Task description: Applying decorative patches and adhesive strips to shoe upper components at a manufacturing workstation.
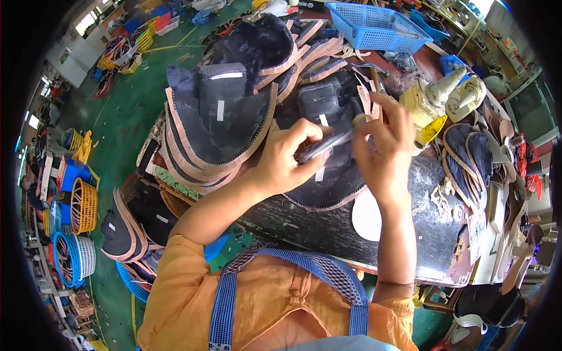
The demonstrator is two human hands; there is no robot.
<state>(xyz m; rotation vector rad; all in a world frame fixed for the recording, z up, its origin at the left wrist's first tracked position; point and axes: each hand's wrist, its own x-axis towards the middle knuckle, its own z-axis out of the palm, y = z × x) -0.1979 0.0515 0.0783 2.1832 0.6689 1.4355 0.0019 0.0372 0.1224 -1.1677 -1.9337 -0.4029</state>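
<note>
In my left hand [293, 153] is a dark, narrow piece [328, 144], gripped between thumb and bent fingers. Motion blurs it, and its kind is unclear. My right hand [389, 137] is close to its far end, with fingers bent in and the thumb near a small yellowish tip [358, 120]; what they pinch is too blurred to make out. Below both hands lies a dark fleece-like shoe upper [333, 190] with a toothed pinkish edge and a white label. Left of it, similar uppers [219, 131] are stacked. Pinkish strips [364, 96] stand just beyond my right hand.
More uppers [252, 47] heap up at the back of the black worktop [293, 231]. A blue basket [374, 41] stands at the far edge. Pale shoe lasts [436, 93] and a yellow-tipped piece [433, 130] lie right. A white oval [366, 217] rests near my right forearm.
</note>
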